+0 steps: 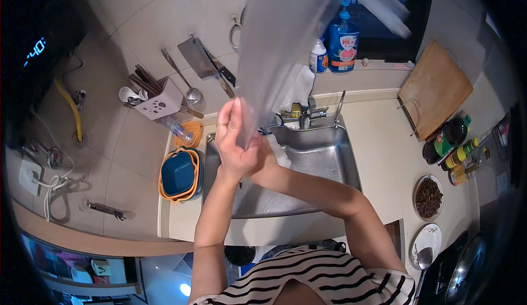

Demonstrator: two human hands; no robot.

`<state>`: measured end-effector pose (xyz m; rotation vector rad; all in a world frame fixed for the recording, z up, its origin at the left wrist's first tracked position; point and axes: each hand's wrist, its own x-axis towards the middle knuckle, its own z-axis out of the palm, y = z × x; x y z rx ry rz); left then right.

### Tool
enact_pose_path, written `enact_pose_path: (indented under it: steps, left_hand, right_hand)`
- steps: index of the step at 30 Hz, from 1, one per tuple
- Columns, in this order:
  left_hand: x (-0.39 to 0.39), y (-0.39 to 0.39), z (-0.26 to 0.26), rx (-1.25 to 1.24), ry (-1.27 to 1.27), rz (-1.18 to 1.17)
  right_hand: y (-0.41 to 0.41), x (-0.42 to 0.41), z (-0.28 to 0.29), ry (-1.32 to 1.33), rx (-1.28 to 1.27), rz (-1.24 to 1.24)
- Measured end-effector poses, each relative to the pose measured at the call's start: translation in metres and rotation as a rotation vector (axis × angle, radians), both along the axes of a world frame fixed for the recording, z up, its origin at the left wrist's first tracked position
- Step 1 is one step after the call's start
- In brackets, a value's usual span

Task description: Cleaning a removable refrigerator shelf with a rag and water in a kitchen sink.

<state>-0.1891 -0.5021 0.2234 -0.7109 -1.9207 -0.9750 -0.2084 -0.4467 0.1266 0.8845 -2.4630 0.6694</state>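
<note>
A large sheet or bag of clear plastic film rises from my hands over the back of the sink and blurs towards the top. My left hand, with a ring on one finger, grips the narrow lower end of the film. Close against it, my right hand touches the film, its fingers partly hidden by the left hand and the plastic. Both hands are above the stainless steel sink. Behind them a white cloth hangs over the sink's back edge, beside the faucet.
Nested blue and orange plastic baskets stand left of the sink. A cleaver and a ladle hang on the wall. A blue dish soap bottle stands on the ledge. To the right are a wooden cutting board and a plate of dark food.
</note>
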Motion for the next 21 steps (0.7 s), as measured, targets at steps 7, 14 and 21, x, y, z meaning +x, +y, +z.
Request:
enact_pose_path:
  steps: [7, 14, 21]
  left_hand:
    - [-0.001, -0.023, 0.0, 0.199, 0.012, 0.029]
    - [0.012, -0.028, 0.037, 0.664, 0.038, -0.094]
    - [0.01, 0.018, 0.008, 0.881, 0.216, -0.272]
  right_hand:
    - [0.036, 0.028, 0.035, -0.166, 0.27, 0.181]
    - [0.089, 0.01, -0.016, -0.945, -0.941, 0.792]
    - [0.043, 0.007, 0.01, -0.745, -1.927, 0.376]
